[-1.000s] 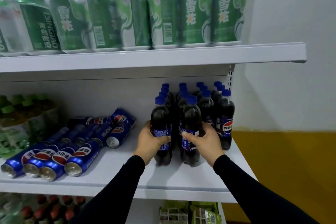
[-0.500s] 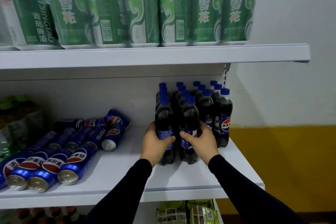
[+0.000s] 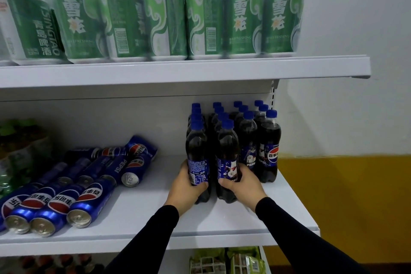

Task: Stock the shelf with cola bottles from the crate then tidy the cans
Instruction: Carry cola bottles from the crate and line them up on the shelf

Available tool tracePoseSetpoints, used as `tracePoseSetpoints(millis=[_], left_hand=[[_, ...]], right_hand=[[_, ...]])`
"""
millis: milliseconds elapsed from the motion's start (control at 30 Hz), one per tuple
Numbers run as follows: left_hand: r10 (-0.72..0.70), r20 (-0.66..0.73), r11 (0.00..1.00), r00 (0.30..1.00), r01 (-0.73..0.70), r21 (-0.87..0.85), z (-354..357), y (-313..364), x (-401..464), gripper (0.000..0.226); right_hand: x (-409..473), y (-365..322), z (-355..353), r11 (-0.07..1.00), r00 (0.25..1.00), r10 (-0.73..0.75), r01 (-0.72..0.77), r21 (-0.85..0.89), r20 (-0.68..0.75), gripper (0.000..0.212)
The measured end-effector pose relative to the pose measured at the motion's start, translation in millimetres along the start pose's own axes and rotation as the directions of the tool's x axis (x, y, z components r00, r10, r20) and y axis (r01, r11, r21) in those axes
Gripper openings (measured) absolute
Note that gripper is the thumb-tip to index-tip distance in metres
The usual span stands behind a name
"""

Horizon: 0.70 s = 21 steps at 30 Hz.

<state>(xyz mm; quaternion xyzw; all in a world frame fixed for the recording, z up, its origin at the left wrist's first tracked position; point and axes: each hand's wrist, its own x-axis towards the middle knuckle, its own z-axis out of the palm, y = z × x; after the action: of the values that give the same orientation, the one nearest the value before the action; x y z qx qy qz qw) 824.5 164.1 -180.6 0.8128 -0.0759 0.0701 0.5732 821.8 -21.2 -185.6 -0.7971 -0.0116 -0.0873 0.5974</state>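
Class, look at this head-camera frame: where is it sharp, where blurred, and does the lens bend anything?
Head view: the green cans above show motion smear; the cola bottles in both hands read sharply; the far-left packs are blurred and dim; the upper shelf edge bows slightly, wide-angle distortion.

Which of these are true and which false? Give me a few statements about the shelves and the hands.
1. Each hand grips a cola bottle: left hand, right hand. True.
2. The blue cans stand upright. False: they lie on their sides.
3. The green cans sit on the shelf above the bottles. True.
4. The bottle caps are red. False: they are blue.
5. The held bottles, left bottle and right bottle, stand at the front of their rows. True.
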Motion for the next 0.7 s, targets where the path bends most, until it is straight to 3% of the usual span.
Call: tracePoseSetpoints(millis=[400,533,700], left_hand=[[-0.006,0.0,0.998,1.0,0.006,-0.062,-6.5,22.3,-5.5,0.066],[0.046,-0.11,0.992,0.993,-0.058,-0.111,-23.6,55.2,-4.0,0.07],[0.189,-0.233,0.952,0.954,-0.236,-0.195,-38.3,107.1,-11.5,0.052]], right_hand=[[-5.3,-9.2,-8.1,1.0,0.999,0.02,-0.02,0.014,0.047,0.049],[-14.5,-30.3,-22.6,0.998,0.999,-0.038,0.039,0.05,-0.034,0.051],[-34.2,-61.5,-50.0,0.987,0.979,-0.108,0.127,0.099,-0.172,0.049]])
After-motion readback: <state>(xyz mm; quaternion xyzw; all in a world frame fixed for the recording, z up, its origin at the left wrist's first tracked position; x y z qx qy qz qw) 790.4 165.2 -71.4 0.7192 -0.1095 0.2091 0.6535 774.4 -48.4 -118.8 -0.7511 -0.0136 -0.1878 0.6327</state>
